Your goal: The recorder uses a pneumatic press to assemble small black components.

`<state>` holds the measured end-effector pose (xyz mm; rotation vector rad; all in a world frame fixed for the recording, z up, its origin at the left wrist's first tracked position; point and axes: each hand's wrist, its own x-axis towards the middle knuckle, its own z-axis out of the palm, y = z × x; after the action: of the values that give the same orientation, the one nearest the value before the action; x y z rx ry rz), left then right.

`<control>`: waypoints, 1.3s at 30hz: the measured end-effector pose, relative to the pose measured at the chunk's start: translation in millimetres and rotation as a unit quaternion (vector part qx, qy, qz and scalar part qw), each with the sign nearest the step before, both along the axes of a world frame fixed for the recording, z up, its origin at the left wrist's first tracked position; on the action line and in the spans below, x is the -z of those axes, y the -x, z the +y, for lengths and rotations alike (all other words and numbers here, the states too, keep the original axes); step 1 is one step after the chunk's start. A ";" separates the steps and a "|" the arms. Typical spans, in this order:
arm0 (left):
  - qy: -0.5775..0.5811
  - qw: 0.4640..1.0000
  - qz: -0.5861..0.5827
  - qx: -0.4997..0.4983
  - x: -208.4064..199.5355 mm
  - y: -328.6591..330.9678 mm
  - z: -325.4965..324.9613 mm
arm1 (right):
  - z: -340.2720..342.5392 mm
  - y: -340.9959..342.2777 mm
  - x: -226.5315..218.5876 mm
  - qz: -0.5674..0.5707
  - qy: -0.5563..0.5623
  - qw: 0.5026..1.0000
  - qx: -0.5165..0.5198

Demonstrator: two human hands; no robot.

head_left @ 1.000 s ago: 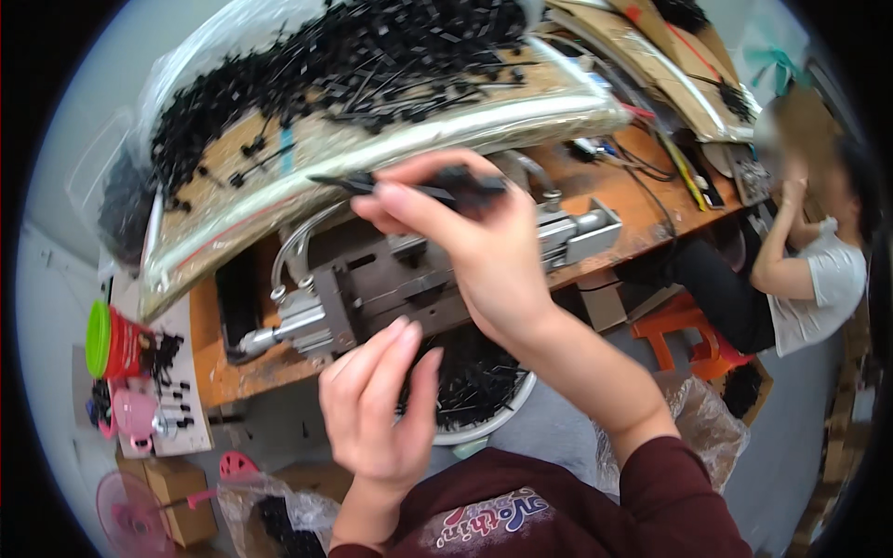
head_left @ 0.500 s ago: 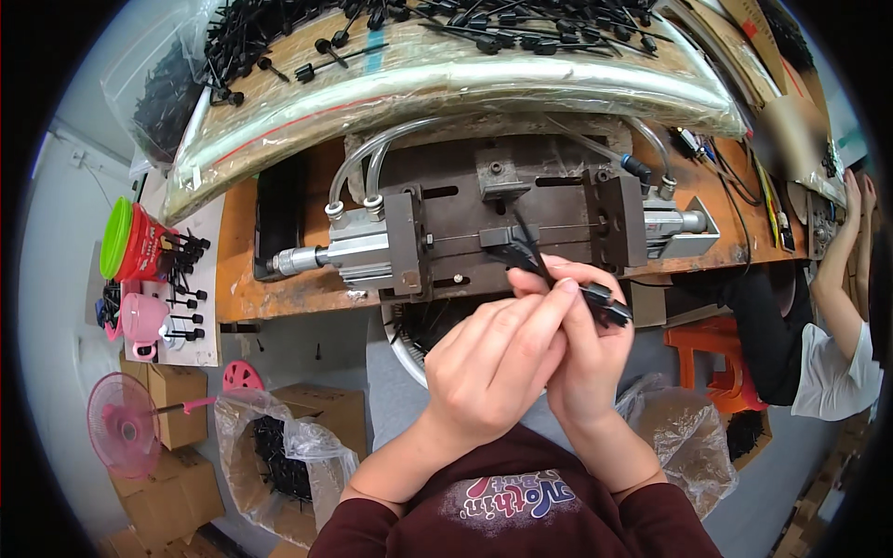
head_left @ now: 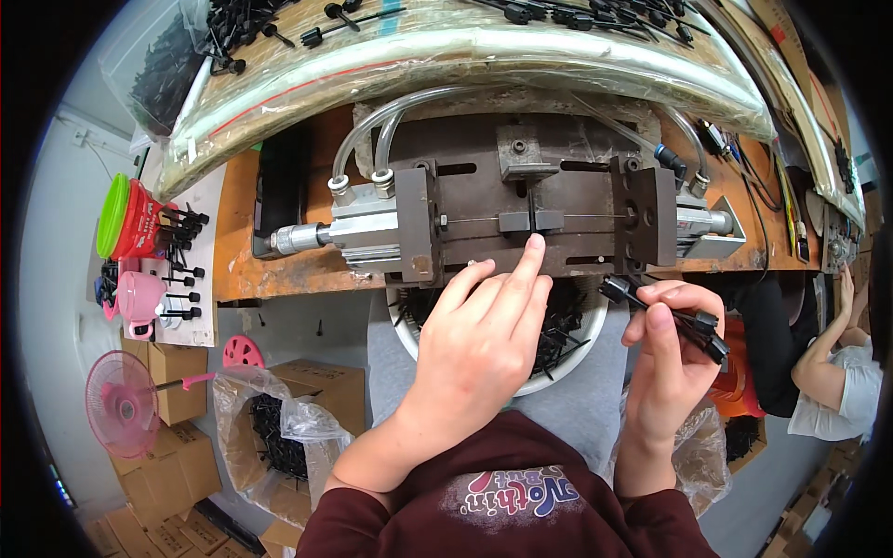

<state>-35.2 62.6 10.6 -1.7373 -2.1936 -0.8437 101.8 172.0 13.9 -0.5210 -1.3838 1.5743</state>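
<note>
My left hand (head_left: 484,339) reaches over the near edge of a dark metal clamping fixture (head_left: 474,200), fingers spread. Its index fingertip touches or nearly touches the lower end of a thin black stem (head_left: 533,200), which stands between two small grey jaw blocks (head_left: 514,221) at the fixture's middle. Off to the right, my right hand (head_left: 674,372) is closed round a few black plastic stems with ribbed heads (head_left: 699,327), held between thumb and fingers. Below the fixture, a white tub (head_left: 595,330) of similar black parts is partly hidden by my left hand.
Air cylinders (head_left: 367,237) with clear hoses (head_left: 358,139) flank the fixture. Behind it lies a plastic-wrapped board (head_left: 446,60) with many black parts. Bagged boxes (head_left: 237,437) stand on the floor. At right sits another person (head_left: 833,372). A pink fan (head_left: 121,405) stands left.
My hands, together before, have separated. The left has moved to the fixture, where a black stem now stands between the jaws; the right has shifted right, still holding black stems.
</note>
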 end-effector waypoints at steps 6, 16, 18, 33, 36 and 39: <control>0.021 1.000 0.010 0.003 -6.5 9.1 4.9 | 0.1 -3.2 -3.8 -0.026 0.021 0.999 -0.033; 0.056 0.998 -0.010 -0.010 -9.7 8.5 2.9 | 6.2 -5.6 -8.8 -0.015 0.123 0.989 -0.082; 0.039 0.996 -0.078 0.011 -13.7 9.7 0.5 | 7.9 -5.4 -8.5 -0.006 0.152 0.984 -0.096; -0.105 0.955 -0.267 0.075 -32.3 1.5 -28.8 | 14.9 -6.2 -7.2 -0.014 0.019 0.999 0.025; -0.122 0.980 -0.159 0.015 -4.3 2.2 -12.7 | 7.6 -0.4 -6.8 -0.042 -0.046 0.998 0.028; -0.060 0.998 -0.034 0.015 7.5 7.1 -3.7 | 2.6 -2.2 -4.3 -0.054 -0.098 0.993 0.043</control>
<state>-42.4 58.9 3.1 -1.7120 -2.1161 -1.0334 104.0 174.6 18.2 -0.5444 -1.5587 1.3407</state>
